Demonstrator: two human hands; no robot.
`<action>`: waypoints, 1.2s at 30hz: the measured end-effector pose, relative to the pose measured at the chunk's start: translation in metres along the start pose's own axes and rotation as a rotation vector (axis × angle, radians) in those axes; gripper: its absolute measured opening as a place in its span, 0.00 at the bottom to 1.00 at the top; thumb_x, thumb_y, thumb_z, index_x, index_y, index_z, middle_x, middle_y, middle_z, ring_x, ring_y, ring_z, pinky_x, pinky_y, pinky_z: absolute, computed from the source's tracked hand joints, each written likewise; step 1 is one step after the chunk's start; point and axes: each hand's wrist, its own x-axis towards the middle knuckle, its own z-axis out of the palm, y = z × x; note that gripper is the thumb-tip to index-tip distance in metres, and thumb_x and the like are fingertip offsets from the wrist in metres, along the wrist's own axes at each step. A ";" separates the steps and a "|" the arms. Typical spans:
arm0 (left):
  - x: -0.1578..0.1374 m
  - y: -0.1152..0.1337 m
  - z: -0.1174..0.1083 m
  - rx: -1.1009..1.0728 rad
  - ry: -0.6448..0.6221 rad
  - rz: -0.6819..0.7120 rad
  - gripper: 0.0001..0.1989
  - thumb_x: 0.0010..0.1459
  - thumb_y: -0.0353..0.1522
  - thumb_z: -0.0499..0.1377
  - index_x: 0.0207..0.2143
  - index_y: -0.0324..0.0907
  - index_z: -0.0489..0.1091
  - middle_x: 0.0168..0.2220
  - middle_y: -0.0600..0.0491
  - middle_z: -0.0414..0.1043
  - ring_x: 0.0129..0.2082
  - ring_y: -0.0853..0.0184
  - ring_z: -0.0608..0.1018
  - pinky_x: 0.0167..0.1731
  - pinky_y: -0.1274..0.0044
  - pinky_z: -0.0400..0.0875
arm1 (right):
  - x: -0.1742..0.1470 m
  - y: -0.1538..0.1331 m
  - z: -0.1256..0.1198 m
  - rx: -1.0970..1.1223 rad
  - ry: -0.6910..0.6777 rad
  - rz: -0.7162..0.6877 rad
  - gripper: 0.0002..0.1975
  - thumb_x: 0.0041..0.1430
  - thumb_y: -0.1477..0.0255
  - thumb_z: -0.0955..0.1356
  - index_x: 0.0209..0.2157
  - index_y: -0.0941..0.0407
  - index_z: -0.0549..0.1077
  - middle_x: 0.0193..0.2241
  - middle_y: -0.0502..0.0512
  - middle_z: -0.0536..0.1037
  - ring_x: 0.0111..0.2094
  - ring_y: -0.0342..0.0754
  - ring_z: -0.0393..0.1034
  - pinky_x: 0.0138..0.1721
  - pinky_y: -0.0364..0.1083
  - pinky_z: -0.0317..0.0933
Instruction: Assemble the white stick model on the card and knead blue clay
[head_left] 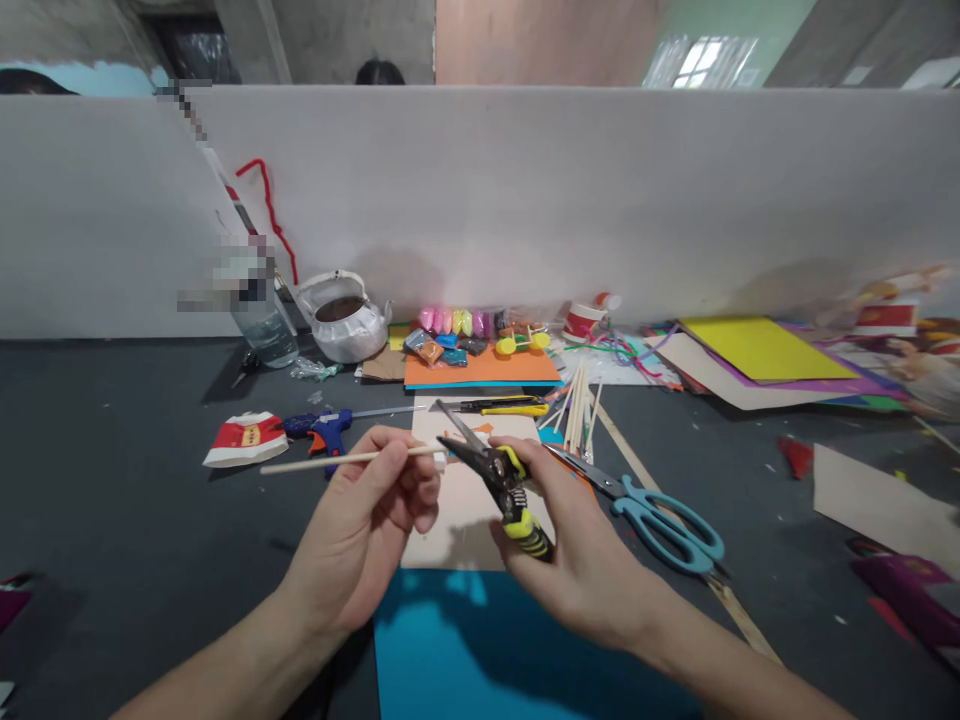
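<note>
My left hand (371, 520) pinches a thin wooden stick (330, 462) that lies level and points left. My right hand (570, 540) grips yellow-and-black cutting pliers (499, 480) by the handles. Their open jaws sit at the stick's right end. Under both hands lie a beige card (457, 500) and a blue paper sheet (465, 640). Teal-handled scissors (660, 520) rest just right of my right hand.
A blue glue gun (326, 428), a red-and-white paper cup piece (244, 440), a yellow utility knife (510, 406), loose wooden sticks (577, 415), an orange sheet with clay packets (480, 365), a silver kettle (345, 320) and coloured sheets (765, 350) lie about the dark table. A white partition stands behind.
</note>
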 end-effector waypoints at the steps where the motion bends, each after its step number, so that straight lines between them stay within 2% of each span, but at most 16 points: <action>1: 0.003 0.002 -0.002 0.048 0.001 0.048 0.13 0.44 0.36 0.74 0.27 0.42 0.73 0.23 0.57 0.73 0.22 0.74 0.73 0.20 0.85 0.67 | 0.000 0.002 -0.005 -0.006 0.017 0.020 0.27 0.54 0.75 0.65 0.56 0.49 0.59 0.50 0.56 0.70 0.51 0.56 0.67 0.50 0.54 0.65; 4: 0.013 0.009 -0.011 0.260 -0.022 0.204 0.15 0.52 0.40 0.69 0.25 0.40 0.71 0.25 0.55 0.73 0.24 0.71 0.74 0.23 0.83 0.68 | 0.002 0.018 -0.027 -0.125 0.075 0.145 0.21 0.61 0.66 0.64 0.55 0.51 0.61 0.46 0.56 0.73 0.45 0.55 0.72 0.45 0.51 0.67; 6: 0.021 0.014 -0.019 0.456 -0.049 0.246 0.16 0.55 0.43 0.65 0.25 0.40 0.71 0.28 0.51 0.75 0.26 0.68 0.75 0.25 0.80 0.70 | 0.003 0.039 -0.048 -0.363 0.080 0.306 0.25 0.62 0.60 0.64 0.57 0.55 0.59 0.48 0.60 0.74 0.45 0.57 0.72 0.43 0.51 0.68; 8: 0.028 0.019 -0.025 0.692 -0.090 0.243 0.16 0.58 0.44 0.63 0.27 0.40 0.72 0.29 0.49 0.76 0.27 0.66 0.76 0.28 0.79 0.69 | 0.003 0.065 -0.070 -0.640 0.058 0.468 0.28 0.60 0.60 0.64 0.58 0.59 0.58 0.53 0.66 0.72 0.51 0.60 0.70 0.48 0.52 0.66; 10: 0.036 0.023 -0.024 0.996 -0.126 0.297 0.15 0.60 0.41 0.61 0.26 0.42 0.72 0.24 0.52 0.72 0.24 0.66 0.73 0.27 0.79 0.64 | 0.000 0.092 -0.092 -0.746 0.038 0.560 0.28 0.58 0.61 0.64 0.56 0.62 0.62 0.52 0.71 0.72 0.53 0.66 0.67 0.50 0.56 0.63; 13: 0.048 0.018 -0.007 1.500 -0.123 0.425 0.14 0.62 0.35 0.57 0.23 0.44 0.68 0.19 0.55 0.64 0.21 0.67 0.65 0.24 0.77 0.53 | -0.007 0.127 -0.117 -0.849 -0.045 0.737 0.22 0.60 0.60 0.63 0.47 0.63 0.70 0.42 0.73 0.76 0.44 0.68 0.72 0.41 0.57 0.66; 14: 0.054 0.011 0.003 1.630 -0.136 0.408 0.13 0.64 0.34 0.55 0.24 0.44 0.68 0.20 0.55 0.66 0.22 0.66 0.66 0.25 0.77 0.52 | -0.009 0.137 -0.123 -0.879 -0.065 0.789 0.23 0.61 0.58 0.63 0.46 0.64 0.70 0.41 0.74 0.76 0.43 0.68 0.73 0.40 0.57 0.66; 16: 0.067 -0.011 0.026 1.672 -0.214 0.351 0.11 0.64 0.34 0.55 0.29 0.43 0.70 0.27 0.52 0.72 0.27 0.65 0.71 0.29 0.76 0.58 | -0.013 0.154 -0.129 -0.932 -0.089 0.888 0.23 0.62 0.58 0.64 0.45 0.65 0.71 0.42 0.74 0.76 0.42 0.65 0.73 0.40 0.56 0.67; 18: 0.083 -0.042 0.050 1.700 -0.284 0.271 0.09 0.65 0.33 0.54 0.36 0.40 0.71 0.31 0.50 0.74 0.30 0.64 0.74 0.32 0.75 0.64 | -0.016 0.168 -0.130 -0.973 -0.098 0.969 0.22 0.63 0.57 0.66 0.45 0.64 0.71 0.44 0.69 0.76 0.43 0.59 0.73 0.42 0.55 0.67; 20: 0.099 -0.076 0.073 1.722 -0.327 0.188 0.11 0.66 0.36 0.54 0.45 0.38 0.70 0.36 0.50 0.75 0.32 0.67 0.76 0.37 0.72 0.71 | -0.018 0.178 -0.127 -1.000 -0.106 1.014 0.22 0.64 0.56 0.67 0.46 0.61 0.71 0.44 0.63 0.75 0.43 0.54 0.73 0.43 0.53 0.67; 23: 0.118 -0.121 0.097 1.757 -0.348 0.112 0.15 0.65 0.38 0.57 0.50 0.38 0.69 0.42 0.49 0.74 0.37 0.66 0.78 0.38 0.69 0.76 | -0.019 0.185 -0.120 -1.032 -0.103 1.011 0.24 0.64 0.53 0.66 0.47 0.60 0.71 0.45 0.61 0.75 0.44 0.53 0.72 0.44 0.53 0.67; 25: 0.125 -0.138 0.104 1.768 -0.390 0.160 0.16 0.65 0.37 0.57 0.52 0.39 0.68 0.47 0.47 0.73 0.42 0.63 0.78 0.42 0.67 0.76 | -0.020 0.185 -0.116 -1.048 -0.087 0.961 0.26 0.64 0.52 0.65 0.47 0.62 0.71 0.46 0.66 0.74 0.47 0.58 0.71 0.45 0.55 0.67; 27: 0.126 -0.143 0.103 1.777 -0.441 0.275 0.15 0.65 0.34 0.57 0.52 0.38 0.68 0.51 0.44 0.72 0.50 0.60 0.75 0.50 0.63 0.72 | -0.021 0.182 -0.114 -1.048 -0.069 0.879 0.27 0.64 0.53 0.64 0.48 0.66 0.71 0.47 0.72 0.73 0.49 0.66 0.69 0.45 0.57 0.66; 30: 0.116 -0.130 0.091 1.780 -0.528 0.464 0.15 0.63 0.32 0.57 0.50 0.34 0.70 0.53 0.39 0.72 0.55 0.56 0.72 0.55 0.65 0.68 | -0.020 0.177 -0.118 -1.021 -0.023 0.725 0.28 0.65 0.58 0.62 0.52 0.70 0.70 0.51 0.78 0.71 0.50 0.74 0.67 0.46 0.62 0.64; 32: 0.105 -0.114 0.077 1.766 -0.574 0.578 0.12 0.64 0.32 0.55 0.47 0.36 0.72 0.51 0.43 0.74 0.53 0.58 0.73 0.54 0.68 0.68 | -0.017 0.173 -0.121 -0.981 0.004 0.613 0.30 0.65 0.60 0.60 0.55 0.72 0.67 0.52 0.80 0.70 0.52 0.75 0.66 0.50 0.64 0.62; 36: 0.084 -0.072 0.037 1.708 -0.494 0.768 0.11 0.66 0.31 0.53 0.47 0.40 0.72 0.48 0.48 0.76 0.50 0.62 0.74 0.52 0.70 0.69 | -0.002 0.160 -0.116 -0.855 -0.006 0.431 0.29 0.65 0.59 0.57 0.54 0.68 0.71 0.52 0.74 0.73 0.53 0.69 0.69 0.51 0.61 0.65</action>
